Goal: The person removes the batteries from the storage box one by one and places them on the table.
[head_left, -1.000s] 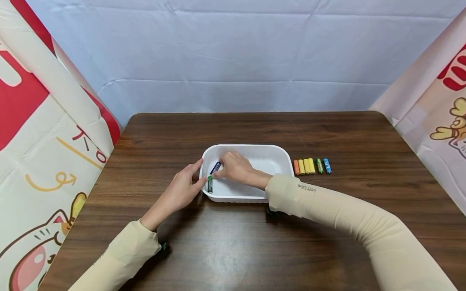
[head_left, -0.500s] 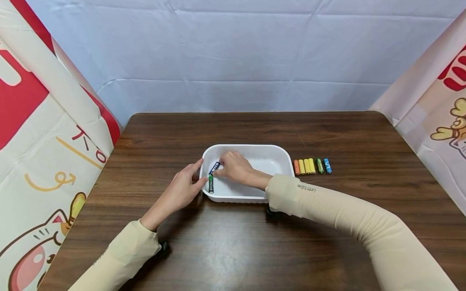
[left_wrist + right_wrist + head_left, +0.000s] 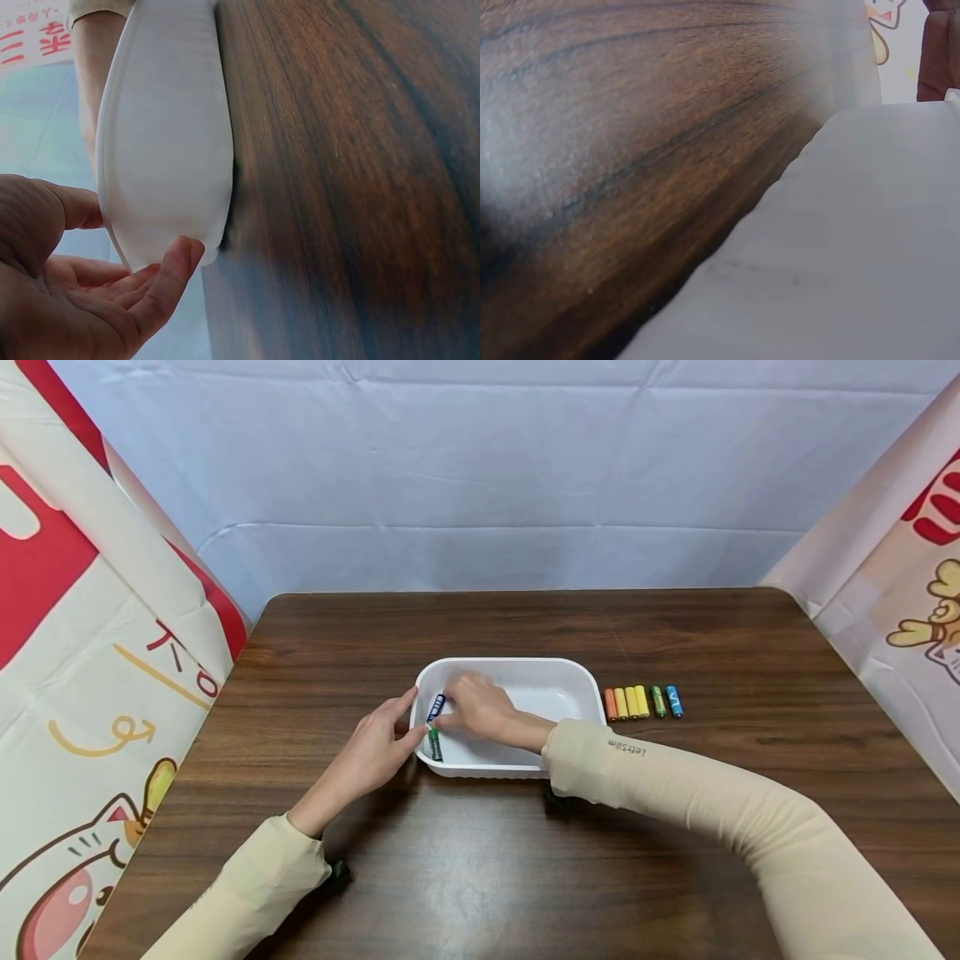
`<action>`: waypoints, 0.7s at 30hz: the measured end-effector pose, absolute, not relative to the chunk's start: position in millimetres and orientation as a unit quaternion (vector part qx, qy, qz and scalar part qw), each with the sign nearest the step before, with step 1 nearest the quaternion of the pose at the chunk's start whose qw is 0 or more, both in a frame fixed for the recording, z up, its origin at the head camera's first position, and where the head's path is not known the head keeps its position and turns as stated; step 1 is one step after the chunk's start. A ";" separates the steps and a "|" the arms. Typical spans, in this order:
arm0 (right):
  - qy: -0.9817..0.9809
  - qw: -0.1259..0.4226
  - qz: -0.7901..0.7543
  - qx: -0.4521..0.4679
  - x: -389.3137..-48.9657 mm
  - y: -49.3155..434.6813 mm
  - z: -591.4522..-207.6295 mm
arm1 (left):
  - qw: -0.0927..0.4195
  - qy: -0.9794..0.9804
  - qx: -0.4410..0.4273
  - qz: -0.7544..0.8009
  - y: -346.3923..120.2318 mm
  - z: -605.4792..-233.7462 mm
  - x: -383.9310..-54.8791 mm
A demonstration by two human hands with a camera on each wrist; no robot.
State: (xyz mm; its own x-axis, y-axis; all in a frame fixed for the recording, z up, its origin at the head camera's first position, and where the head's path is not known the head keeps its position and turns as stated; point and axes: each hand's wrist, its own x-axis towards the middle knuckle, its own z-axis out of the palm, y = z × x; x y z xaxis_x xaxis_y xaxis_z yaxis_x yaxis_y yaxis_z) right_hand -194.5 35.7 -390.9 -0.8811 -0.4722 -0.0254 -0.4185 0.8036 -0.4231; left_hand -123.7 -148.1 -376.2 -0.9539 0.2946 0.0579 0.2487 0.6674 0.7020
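Observation:
A white tray (image 3: 525,767) sits on the table with two batteries at its left end. My left hand (image 3: 375,743) grips that end, the thumb at the rim and the fingers along the outer wall; the left wrist view shows this hand (image 3: 97,277) around the tray wall (image 3: 165,135). My right hand (image 3: 480,708) reaches into the tray, its thumb and index finger at a dark blue and white battery (image 3: 436,707), which slants. A green and black battery (image 3: 435,745) lies just below it, beside my left thumb. The right wrist view shows only the tray's outside wall (image 3: 817,247), with my right fingers hidden.
Right of the tray, a row of batteries stands out on the brown table (image 3: 480,860): an orange battery (image 3: 611,704), several yellow batteries (image 3: 632,702), a green battery (image 3: 657,702) and a blue battery (image 3: 674,702). A white cloth (image 3: 495,468) hangs behind the table.
The dark blue battery has shifted left with my right hand and stands steeper. The green battery has tilted slightly, its lower end swinging right. My left hand keeps its place.

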 end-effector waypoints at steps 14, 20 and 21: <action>0.950 0.055 -0.186 -0.244 -196.9 33.3 -394.0 | 0.028 0.911 0.153 0.382 -147.9 -378.6 -124.7; 0.948 0.044 -0.180 -0.257 -199.9 32.8 -395.7 | 0.024 0.911 0.154 0.381 -148.0 -379.1 -125.2; 0.948 0.044 -0.181 -0.257 -200.4 33.0 -395.8 | 0.024 0.912 0.154 0.380 -147.9 -379.3 -125.4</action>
State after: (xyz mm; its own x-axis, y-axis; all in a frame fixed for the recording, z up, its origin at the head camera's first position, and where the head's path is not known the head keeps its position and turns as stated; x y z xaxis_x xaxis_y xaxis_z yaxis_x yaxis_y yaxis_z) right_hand -200.4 33.0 -395.8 -0.8638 -0.5037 0.0101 -0.4721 0.8022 -0.3657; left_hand -125.4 -147.9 -379.3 -0.9511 0.3001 0.0730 0.2632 0.6638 0.7001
